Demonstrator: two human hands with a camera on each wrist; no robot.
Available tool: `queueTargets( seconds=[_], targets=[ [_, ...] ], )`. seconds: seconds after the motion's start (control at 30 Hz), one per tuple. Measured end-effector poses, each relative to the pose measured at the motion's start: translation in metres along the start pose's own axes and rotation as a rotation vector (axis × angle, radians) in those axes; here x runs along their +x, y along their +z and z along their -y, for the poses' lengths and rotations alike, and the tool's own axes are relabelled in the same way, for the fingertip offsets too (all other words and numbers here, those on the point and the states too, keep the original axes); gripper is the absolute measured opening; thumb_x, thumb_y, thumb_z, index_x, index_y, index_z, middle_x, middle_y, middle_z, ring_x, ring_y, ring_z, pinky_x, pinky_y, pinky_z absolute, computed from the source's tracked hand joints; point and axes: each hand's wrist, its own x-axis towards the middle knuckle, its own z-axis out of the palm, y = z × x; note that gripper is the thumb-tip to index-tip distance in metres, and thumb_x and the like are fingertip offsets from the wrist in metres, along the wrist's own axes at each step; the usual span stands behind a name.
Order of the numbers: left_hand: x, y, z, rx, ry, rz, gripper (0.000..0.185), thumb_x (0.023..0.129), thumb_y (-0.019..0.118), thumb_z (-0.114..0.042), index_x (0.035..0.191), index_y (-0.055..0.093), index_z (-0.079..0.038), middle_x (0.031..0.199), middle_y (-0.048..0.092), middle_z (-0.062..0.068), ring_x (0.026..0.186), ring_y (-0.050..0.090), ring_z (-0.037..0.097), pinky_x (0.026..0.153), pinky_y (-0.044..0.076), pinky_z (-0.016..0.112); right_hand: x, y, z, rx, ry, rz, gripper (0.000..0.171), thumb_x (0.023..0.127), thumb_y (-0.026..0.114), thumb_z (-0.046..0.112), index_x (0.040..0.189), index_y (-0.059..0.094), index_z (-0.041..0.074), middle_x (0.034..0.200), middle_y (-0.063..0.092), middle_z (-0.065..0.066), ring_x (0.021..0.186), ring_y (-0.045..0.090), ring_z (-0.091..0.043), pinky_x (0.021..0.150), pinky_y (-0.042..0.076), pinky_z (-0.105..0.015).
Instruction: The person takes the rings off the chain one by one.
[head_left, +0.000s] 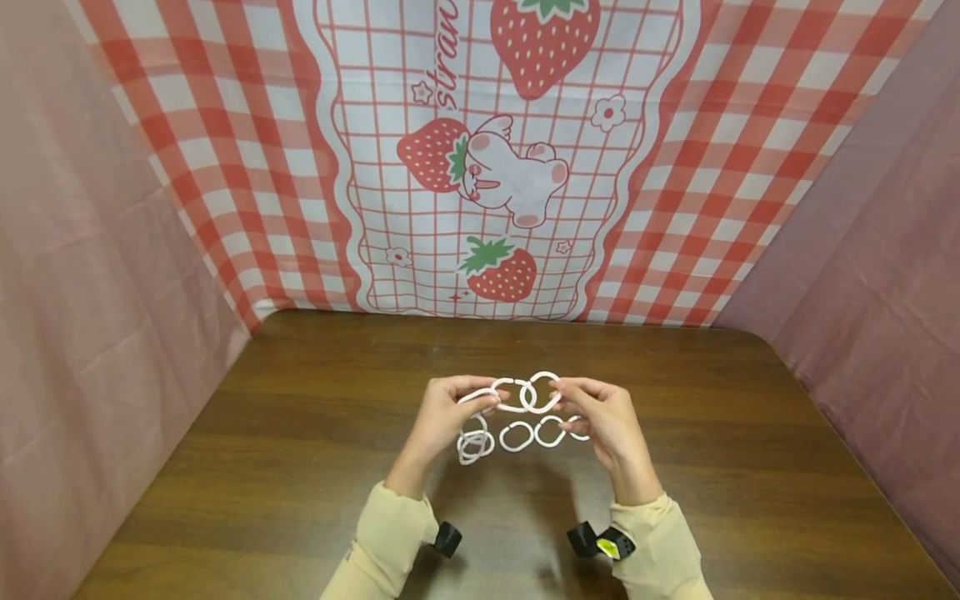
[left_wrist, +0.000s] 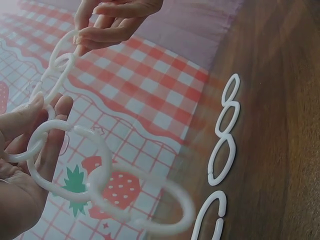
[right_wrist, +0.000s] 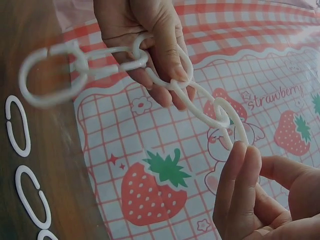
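Both hands hold up a chain of white oval plastic links (head_left: 528, 397) above the wooden table. My left hand (head_left: 438, 417) pinches one link between thumb and fingers. From that hand a tail of linked ovals hangs free, its lower link (left_wrist: 190, 210) blurred in the left wrist view. My right hand (head_left: 611, 421) pinches the end link (right_wrist: 242, 131) at the chain's other end. Between the hands the links run hooked through one another. On the table below lie loose white links (right_wrist: 30, 142) in a row, each with a small gap in its side; the right hand partly covers them in the head view.
The brown wooden table (head_left: 300, 467) spreads around the hands. A red-and-white checked strawberry cloth (head_left: 645, 250) hangs behind its far edge. Pink curtains (head_left: 97, 292) flank both sides. Black wrist cameras (head_left: 447, 540) sit on the cream sleeves (head_left: 382, 533).
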Motion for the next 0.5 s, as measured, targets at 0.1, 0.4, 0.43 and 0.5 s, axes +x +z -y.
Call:
queueTargets(
  seconds=[0.1,0.4,0.43,0.5],
  targets=[
    [-0.0002,0.0020,0.0001,0.026,-0.004,0.007,0.027,0.086,0.068,0.004,0.109,0.065,0.016,0.100,0.068,0.032,0.074,0.072,0.015,0.073,0.061,0.040,-0.0004,0.0009,-0.0005,-0.017,-0.005,0.012,0.025,0.093,0.059,0.005,0.077,0.071,0.021,0.068,0.069,0.008,0.063,0.066,-0.003,0.053,0.057,-0.019],
    [-0.0013,0.0065,-0.0019,0.062,-0.028,0.005,0.024,0.084,0.070,0.003,0.106,0.068,0.013,0.095,0.070,0.031,0.070,0.070,0.016,0.069,0.062,0.033,-0.0012,0.0048,-0.0011,-0.074,-0.034,0.011,0.014,0.092,0.059,0.001,0.090,0.072,0.007,0.072,0.069,0.008,0.064,0.066,-0.005,0.054,0.059,-0.023],
    [-0.0014,0.0064,-0.0024,0.057,-0.035,0.008,0.025,0.084,0.070,0.003,0.106,0.068,0.013,0.095,0.070,0.031,0.069,0.069,0.011,0.068,0.062,0.029,-0.0012,0.0050,-0.0010,-0.079,-0.041,0.012,0.013,0.092,0.059,0.000,0.093,0.071,0.003,0.072,0.069,0.009,0.064,0.066,-0.005,0.053,0.059,-0.023],
    [-0.0016,0.0062,-0.0029,0.049,-0.048,0.016,0.026,0.084,0.070,0.002,0.107,0.067,0.014,0.096,0.069,0.032,0.066,0.066,0.004,0.067,0.061,0.025,-0.0011,0.0054,-0.0011,-0.093,-0.056,0.010,0.012,0.092,0.060,0.000,0.097,0.071,-0.002,0.073,0.070,0.009,0.063,0.065,-0.005,0.053,0.059,-0.023]
  ],
)
